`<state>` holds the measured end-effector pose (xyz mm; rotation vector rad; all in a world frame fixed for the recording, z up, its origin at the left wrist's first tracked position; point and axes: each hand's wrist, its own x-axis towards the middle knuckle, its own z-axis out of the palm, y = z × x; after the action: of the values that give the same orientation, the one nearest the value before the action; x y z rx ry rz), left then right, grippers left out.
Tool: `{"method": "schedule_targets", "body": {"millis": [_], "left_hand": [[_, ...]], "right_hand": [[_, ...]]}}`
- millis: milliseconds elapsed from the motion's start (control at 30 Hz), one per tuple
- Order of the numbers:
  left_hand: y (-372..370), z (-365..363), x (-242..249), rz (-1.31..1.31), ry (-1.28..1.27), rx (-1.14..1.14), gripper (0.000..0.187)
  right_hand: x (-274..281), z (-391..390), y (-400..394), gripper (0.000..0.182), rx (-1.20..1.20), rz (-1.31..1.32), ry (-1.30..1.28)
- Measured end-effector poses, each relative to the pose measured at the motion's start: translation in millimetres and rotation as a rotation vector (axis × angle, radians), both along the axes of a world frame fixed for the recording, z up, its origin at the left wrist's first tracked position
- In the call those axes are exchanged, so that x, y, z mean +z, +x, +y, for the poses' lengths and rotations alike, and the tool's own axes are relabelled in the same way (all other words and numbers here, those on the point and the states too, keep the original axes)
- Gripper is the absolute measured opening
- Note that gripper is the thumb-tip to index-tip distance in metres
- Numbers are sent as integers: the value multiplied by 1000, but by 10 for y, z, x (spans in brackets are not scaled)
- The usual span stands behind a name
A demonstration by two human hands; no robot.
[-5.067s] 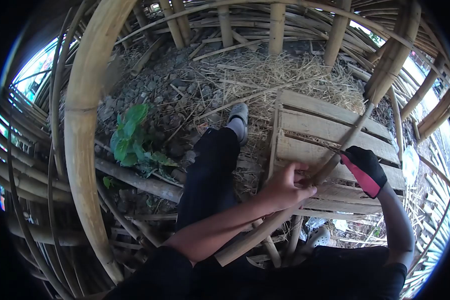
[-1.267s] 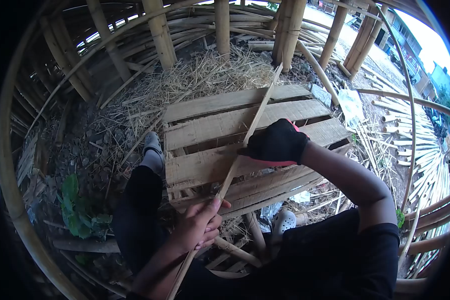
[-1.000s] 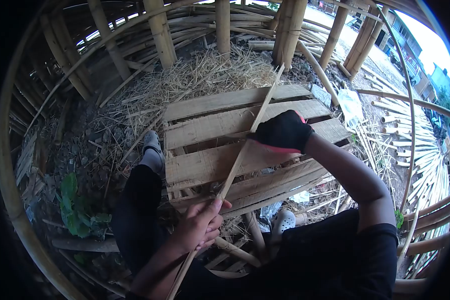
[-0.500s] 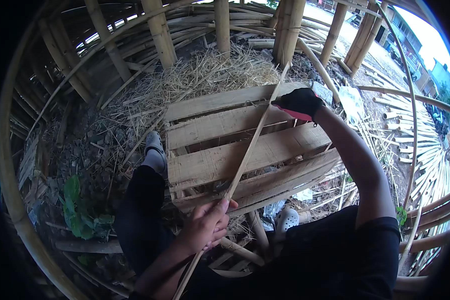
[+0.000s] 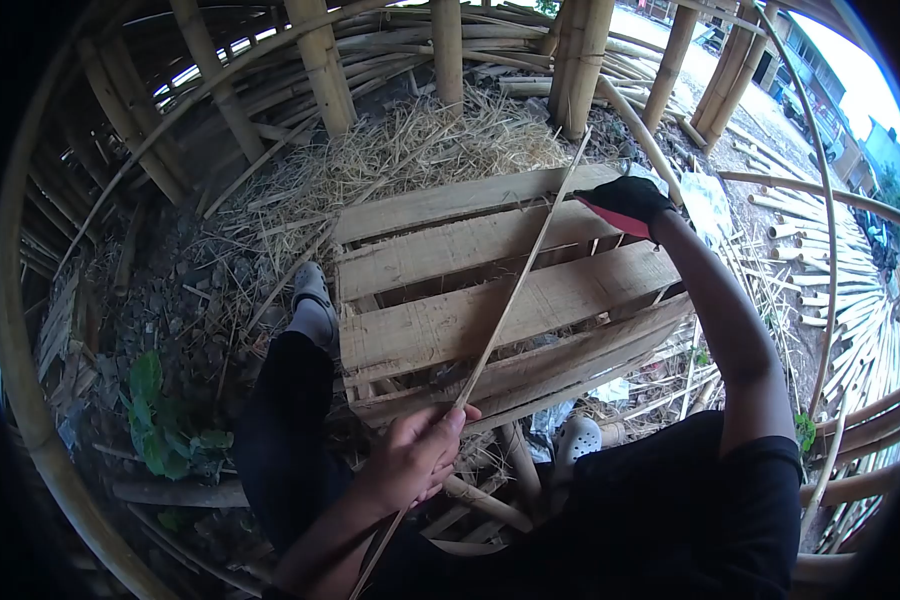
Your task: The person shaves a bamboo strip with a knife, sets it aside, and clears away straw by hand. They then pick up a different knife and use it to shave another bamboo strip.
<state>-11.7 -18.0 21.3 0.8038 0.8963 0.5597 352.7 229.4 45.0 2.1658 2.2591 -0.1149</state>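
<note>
My bare left hand (image 5: 417,458) is wrapped round a long, thin bamboo strip (image 5: 510,285). The strip slants from below that hand up across the wooden slatted crate (image 5: 450,325), its far tip reaching past the crate's back edge. My right hand (image 5: 630,207), in a black and pink-red glove, is over the crate's right back part, just right of the strip's upper end. Its fingers look closed and point toward the strip; whatever they may hold is too dark to make out. A narrow gap seems to lie between glove and strip.
Straw shavings (image 5: 420,150) are heaped behind the crate, among upright bamboo posts (image 5: 448,60). Many cut bamboo poles (image 5: 820,265) lie at right. A leafy plant (image 5: 150,410) grows at left, and a shoe (image 5: 315,285) rests beside the crate.
My right hand has shifted slightly right, off the strip it was touching. The strip's upper end has moved right, and it now shows a narrower side. My left hand keeps its hold.
</note>
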Motion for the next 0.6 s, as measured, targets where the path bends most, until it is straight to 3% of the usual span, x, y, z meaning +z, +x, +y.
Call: {"method": "schedule_targets", "body": {"millis": [67, 233, 333, 467, 500, 533, 567, 600], "left_hand": [[11, -4, -2, -1, -5, 9, 37], [-21, 28, -24, -15, -1, 10, 36], [-57, 68, -89, 3, 84, 15, 36], [-185, 152, -66, 43, 235, -31, 51], [-202, 163, -59, 74, 331, -51, 60], [-215, 165, -5, 82, 363, -44, 72], [-219, 162, 26, 83, 364, -58, 72], [-217, 155, 43, 116, 433, -36, 76]], "right_hand": [[272, -226, -163, 72, -158, 200, -81], [196, -83, 102, 70, -135, 202, 44], [109, -77, 294, 61, -56, 610, 226], [370, -468, 259, 53, -18, 513, 28], [333, -542, 330, 51, 124, 514, 4], [264, -552, 443, 51, 272, 303, -27], [201, -580, 538, 52, 411, 89, -59], [403, -842, 278, 53, 187, 68, -231]]}}
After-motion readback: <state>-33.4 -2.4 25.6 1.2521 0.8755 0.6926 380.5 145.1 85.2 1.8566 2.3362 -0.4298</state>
